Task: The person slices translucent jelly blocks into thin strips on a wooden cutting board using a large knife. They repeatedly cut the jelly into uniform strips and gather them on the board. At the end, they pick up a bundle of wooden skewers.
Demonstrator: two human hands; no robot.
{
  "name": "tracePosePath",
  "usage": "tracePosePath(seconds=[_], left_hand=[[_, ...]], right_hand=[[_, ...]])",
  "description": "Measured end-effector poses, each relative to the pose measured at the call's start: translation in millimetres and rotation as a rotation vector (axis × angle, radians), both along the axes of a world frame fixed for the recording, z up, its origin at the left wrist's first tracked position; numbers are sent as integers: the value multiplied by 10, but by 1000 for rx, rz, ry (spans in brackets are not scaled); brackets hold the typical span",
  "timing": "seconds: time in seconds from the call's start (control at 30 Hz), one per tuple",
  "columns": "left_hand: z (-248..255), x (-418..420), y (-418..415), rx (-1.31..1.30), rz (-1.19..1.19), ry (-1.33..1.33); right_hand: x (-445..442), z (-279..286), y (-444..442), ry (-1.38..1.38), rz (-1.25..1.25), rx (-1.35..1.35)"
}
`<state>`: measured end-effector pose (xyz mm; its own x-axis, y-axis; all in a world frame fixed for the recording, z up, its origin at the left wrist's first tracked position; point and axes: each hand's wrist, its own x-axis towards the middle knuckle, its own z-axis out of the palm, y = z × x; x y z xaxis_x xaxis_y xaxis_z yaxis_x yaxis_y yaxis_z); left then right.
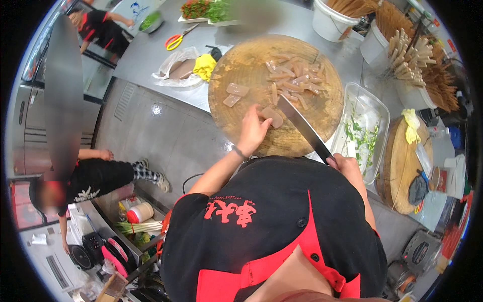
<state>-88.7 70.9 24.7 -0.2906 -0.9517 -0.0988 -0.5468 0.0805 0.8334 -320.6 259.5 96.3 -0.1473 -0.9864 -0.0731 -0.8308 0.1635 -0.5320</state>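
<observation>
On a round wooden chopping block (pixel 241 64) lies a pile of pale brown, translucent jelly-like strips (pixel 294 77). Two flat pieces of the same food (pixel 236 94) rest apart from it, to the left. My left hand (pixel 254 126) holds a flat slice (pixel 272 117) between thumb and fingers at the block's near side. In my right hand (pixel 341 163) is the dark handle of a long-bladed kitchen knife (pixel 302 122). Its blade slants over the block, with the tip near the strips and just right of the slice.
Left of the block are a plastic bag with brown food (pixel 181 71), a yellow cloth (pixel 205 67) and scissors (pixel 179 37). To the right stand a clear tray with green leaves (pixel 360 132), a second chopping block (pixel 396 166) and white buckets of skewers (pixel 332 24). Two people are at the left.
</observation>
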Motion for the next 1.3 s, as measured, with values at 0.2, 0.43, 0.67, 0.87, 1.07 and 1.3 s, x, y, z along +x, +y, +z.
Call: tracePosePath(seconds=[0.2, 0.43, 0.67, 0.87, 1.07, 1.3], left_hand=[[-181, 165, 68, -671, -330, -227], [-322, 89, 18, -899, -458, -206], [-400, 123, -2, -869, -481, -196], [-369, 100, -27, -910, -465, -175], [-362, 91, -23, -895, -451, -181], [-319, 82, -11, -874, -436, -156]], right_hand=[[70, -5, -130, 153, 153, -37], [182, -97, -240, 286, 224, 32], [271, -1, -240, 248, 239, 171], [285, 16, -253, 213, 225, 144], [280, -23, -256, 187, 207, 104], [253, -56, -402, 200, 260, 217]])
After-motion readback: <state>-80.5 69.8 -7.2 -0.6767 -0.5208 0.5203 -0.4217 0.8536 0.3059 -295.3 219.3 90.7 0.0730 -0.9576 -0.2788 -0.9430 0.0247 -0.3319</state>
